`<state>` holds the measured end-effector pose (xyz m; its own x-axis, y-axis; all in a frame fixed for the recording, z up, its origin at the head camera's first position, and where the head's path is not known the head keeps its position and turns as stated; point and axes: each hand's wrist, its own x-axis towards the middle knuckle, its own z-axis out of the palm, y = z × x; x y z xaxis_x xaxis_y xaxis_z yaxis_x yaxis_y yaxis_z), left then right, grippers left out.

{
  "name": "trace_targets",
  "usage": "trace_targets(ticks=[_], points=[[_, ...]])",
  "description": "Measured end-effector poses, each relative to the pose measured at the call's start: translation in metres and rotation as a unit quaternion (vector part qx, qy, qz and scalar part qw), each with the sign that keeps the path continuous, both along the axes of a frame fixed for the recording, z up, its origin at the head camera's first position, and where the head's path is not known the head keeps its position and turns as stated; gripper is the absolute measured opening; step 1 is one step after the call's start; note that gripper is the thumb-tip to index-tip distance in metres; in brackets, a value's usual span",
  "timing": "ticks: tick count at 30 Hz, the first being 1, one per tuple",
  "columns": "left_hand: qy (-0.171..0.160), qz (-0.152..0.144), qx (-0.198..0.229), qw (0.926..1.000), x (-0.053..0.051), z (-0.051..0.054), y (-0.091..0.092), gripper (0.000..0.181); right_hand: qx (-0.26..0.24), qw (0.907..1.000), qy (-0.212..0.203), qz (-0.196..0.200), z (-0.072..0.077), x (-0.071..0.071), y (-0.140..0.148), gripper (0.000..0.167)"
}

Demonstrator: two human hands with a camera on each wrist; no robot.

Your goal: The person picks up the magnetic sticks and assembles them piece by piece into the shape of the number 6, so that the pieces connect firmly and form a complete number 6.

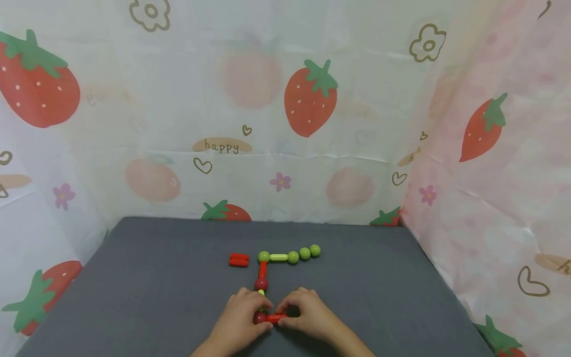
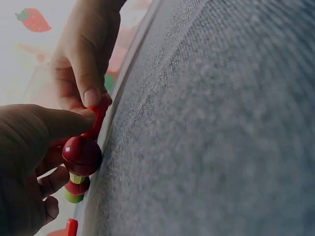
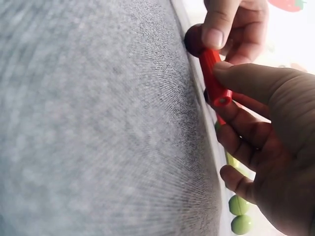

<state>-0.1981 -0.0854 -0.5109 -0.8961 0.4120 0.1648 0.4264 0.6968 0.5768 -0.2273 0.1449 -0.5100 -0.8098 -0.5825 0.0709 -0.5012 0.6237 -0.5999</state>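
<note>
With the chain [image 1: 263, 270] apparently part-built, a red rod [image 3: 210, 74] is pinched by left hand [image 1: 243, 312] and right hand [image 1: 308, 312] at its near ball [image 2: 82, 156], two spares [image 1: 238, 263] being left unattached.

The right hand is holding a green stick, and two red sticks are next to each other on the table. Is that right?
Not quite: the stick in the right hand is red, not green, as the right wrist view shows. Two red sticks are next to each other on the table.
</note>
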Motion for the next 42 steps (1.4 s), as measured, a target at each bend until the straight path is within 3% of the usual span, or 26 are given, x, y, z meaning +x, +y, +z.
trace_targets(ticks=[8,16,27,42], points=[[-0.012,-0.011,-0.008,0.9998,-0.001,-0.001,0.004,0.022,-0.019,0.9998,-0.010,0.000,0.001,0.001,0.001,0.014],[-0.011,-0.004,-0.021,0.9997,-0.001,-0.001,0.008,0.019,-0.027,0.9991,-0.033,-0.006,0.001,0.000,0.002,0.014],[-0.010,-0.006,-0.014,0.9998,-0.002,0.000,0.009,0.017,-0.024,0.9995,-0.020,0.007,0.006,-0.002,0.006,0.013],[0.010,-0.007,-0.007,0.9999,-0.002,-0.002,0.009,0.018,-0.001,0.9998,0.017,-0.012,0.017,-0.021,0.023,0.014]])
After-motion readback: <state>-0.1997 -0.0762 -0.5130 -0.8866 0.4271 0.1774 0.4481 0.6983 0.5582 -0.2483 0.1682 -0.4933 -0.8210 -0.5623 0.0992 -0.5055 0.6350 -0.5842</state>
